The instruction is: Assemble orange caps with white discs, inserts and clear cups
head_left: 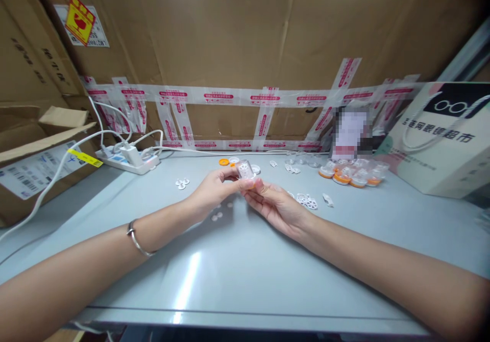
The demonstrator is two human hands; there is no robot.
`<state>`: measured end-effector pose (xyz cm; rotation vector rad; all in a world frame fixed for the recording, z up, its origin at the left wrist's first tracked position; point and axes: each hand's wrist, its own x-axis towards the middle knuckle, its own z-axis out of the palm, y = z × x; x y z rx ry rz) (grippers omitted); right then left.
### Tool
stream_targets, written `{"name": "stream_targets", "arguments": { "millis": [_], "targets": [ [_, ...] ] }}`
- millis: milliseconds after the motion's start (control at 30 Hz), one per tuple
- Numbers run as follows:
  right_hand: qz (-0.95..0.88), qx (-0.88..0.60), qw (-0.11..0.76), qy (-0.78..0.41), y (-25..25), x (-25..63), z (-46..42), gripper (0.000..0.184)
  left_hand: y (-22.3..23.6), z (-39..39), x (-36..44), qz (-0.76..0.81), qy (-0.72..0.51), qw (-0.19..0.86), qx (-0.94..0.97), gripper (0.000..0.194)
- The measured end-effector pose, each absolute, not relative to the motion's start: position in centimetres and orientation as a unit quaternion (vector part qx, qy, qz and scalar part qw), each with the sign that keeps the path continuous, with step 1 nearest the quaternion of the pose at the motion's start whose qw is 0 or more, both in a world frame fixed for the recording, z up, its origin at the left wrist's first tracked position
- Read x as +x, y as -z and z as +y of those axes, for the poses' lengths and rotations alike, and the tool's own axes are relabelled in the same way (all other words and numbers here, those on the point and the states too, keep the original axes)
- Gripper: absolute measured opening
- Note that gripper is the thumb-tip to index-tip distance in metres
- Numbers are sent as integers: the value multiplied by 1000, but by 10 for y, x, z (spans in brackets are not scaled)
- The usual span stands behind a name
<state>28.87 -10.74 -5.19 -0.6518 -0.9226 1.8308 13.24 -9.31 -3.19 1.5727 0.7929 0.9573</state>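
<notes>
Between my two hands, above the middle of the table, is a small clear plastic container (pixel 245 169) with a white spoked part inside. My left hand (pixel 217 188) grips it from the left, thumb along its lower side. Closed on its lower right edge are the fingers of my right hand (pixel 276 202). Just behind lie an orange ring (pixel 224 162) and a white ring (pixel 255 169). White spoked pieces (pixel 307 201) rest to the right of my right hand. Small white discs (pixel 217 216) lie below my left hand, and white pegged pieces (pixel 182 183) sit farther left.
Several clear containers with orange and white bases (pixel 354 173) stand at the back right, before a blurred-out upright object (pixel 350 132). A paper bag (pixel 440 143) is at right. A power strip (pixel 132 161) with cables and an open carton (pixel 42 163) occupy the left.
</notes>
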Motion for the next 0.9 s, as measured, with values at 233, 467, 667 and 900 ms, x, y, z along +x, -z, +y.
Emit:
{"name": "stream_targets", "arguments": {
  "millis": [233, 467, 667, 900],
  "targets": [
    [-370, -261, 471, -757, 53, 289, -109, 15, 29, -96, 131, 314, -402, 542, 668, 31],
    [-380, -231, 470, -763, 45, 289, -114, 15, 22, -97, 129, 290, -385, 547, 685, 24],
    [-415, -240, 469, -742, 40, 288, -118, 16, 18, -98, 127, 274, -377, 557, 688, 25],
    [-415, -228, 456, -754, 41, 289, -118, 15, 14, -98, 124, 268, -349, 574, 691, 26]
  ]
}}
